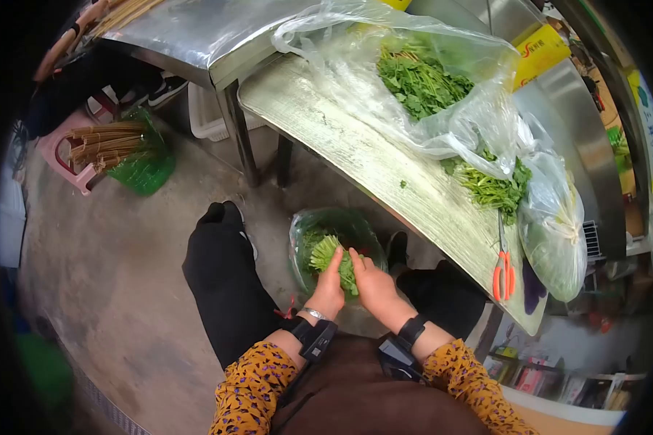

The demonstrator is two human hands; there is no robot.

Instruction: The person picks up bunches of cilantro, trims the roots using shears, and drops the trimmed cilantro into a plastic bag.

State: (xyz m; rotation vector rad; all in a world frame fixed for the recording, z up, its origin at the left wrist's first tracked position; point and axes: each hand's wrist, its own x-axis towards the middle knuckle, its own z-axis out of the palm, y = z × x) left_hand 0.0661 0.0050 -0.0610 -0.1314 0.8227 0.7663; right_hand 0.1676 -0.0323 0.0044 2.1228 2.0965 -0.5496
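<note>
A bunch of cilantro (325, 253) is held between my two hands, its pale cut stem ends facing up and away from me. My left hand (329, 284) closes on its left side, and my right hand (374, 279) grips it from the right. Below it stands a bin with a clear plastic liner (295, 243), with green scraps inside. On the board, scissors with orange handles (504, 275) lie beside another pile of cilantro (490, 187). A large clear plastic bag (334, 54) holds more leafy cilantro (424, 80).
The long cutting board (384, 156) runs diagonally on my right. A tied plastic bag (559, 239) sits at its right end. On the left, a green basket of wooden sticks (149, 174) rests on a pink stool (54, 148). A person's shoe (168, 88) shows behind it.
</note>
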